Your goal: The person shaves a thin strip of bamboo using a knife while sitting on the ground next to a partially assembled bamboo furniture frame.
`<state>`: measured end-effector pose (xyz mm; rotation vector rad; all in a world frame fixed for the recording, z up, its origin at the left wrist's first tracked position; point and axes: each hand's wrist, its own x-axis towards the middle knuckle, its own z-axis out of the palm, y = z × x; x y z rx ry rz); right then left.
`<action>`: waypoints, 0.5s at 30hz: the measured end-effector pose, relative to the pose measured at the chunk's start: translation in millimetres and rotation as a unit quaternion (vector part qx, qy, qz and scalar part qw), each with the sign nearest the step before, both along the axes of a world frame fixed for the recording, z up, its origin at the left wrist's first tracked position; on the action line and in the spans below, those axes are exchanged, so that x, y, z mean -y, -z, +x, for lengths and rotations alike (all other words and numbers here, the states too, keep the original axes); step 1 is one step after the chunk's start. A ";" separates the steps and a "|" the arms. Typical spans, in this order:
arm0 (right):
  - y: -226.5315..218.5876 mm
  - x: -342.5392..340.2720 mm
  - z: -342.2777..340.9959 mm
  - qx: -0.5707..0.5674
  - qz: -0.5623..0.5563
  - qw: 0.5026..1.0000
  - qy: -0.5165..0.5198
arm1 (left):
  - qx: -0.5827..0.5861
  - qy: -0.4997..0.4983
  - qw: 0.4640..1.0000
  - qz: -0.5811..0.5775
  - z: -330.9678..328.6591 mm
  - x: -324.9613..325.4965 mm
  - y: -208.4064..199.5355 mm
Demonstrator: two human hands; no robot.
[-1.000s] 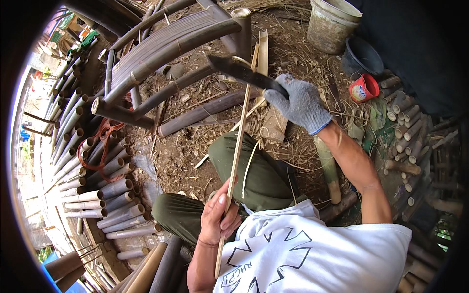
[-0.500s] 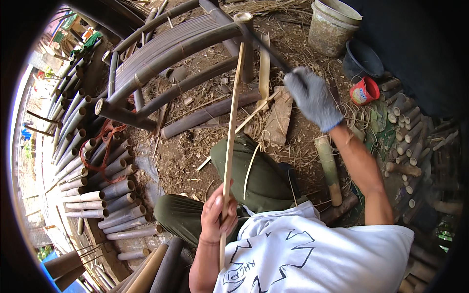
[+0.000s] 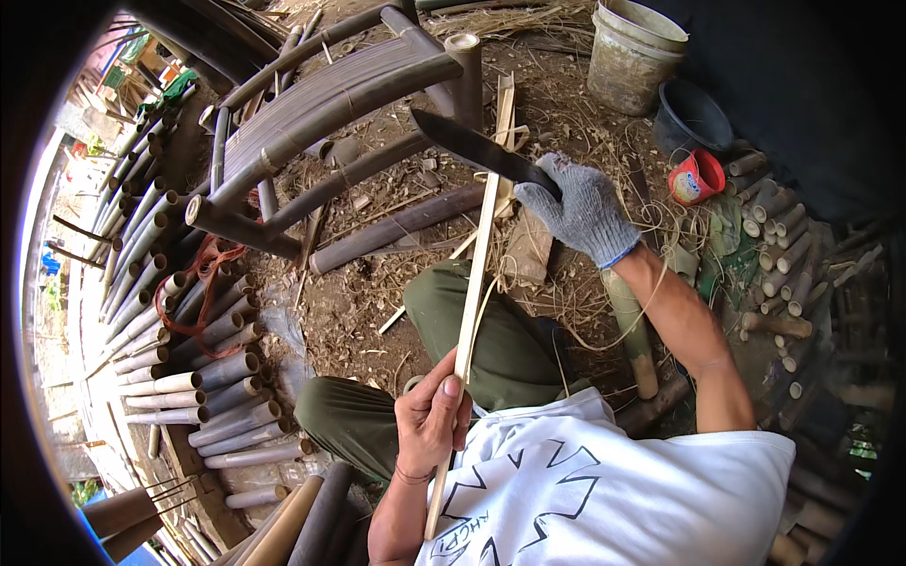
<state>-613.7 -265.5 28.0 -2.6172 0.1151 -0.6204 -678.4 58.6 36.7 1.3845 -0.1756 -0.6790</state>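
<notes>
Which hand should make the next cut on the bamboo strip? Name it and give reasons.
Right, probably. The right hand, gloved, already grips the knife, whose blade lies near the top of the bamboo strip. The left hand holds the strip lower down, steadying it.

ahead: bamboo chair frame blocks | left: pole stack (dense) | between: bare dirt

You're in an outdoor bamboo workshop: stacked bamboo poles, a half-built bamboo chair frame, cut bamboo offcuts and a bucket on bare dirt.
</notes>
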 end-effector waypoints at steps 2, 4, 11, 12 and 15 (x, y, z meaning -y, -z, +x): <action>0.5 -0.8 -7.5 0.001 0.010 1.000 -0.006 | -0.006 0.009 1.000 0.006 -3.2 -5.1 2.8; -1.3 -9.3 -17.3 -0.042 0.077 0.996 -0.018 | 0.023 0.013 1.000 -0.001 -1.6 -1.8 4.1; 9.7 63.9 3.1 0.168 0.130 0.974 0.075 | 0.041 0.054 0.998 -0.008 -35.9 -26.9 -8.2; 10.6 78.5 -3.1 0.057 0.360 0.921 0.136 | 0.054 0.063 0.996 -0.010 -41.0 -36.9 -9.5; 34.2 120.8 4.8 -0.022 0.399 0.884 0.244 | 0.062 -0.044 0.995 -0.063 3.3 -52.1 -17.4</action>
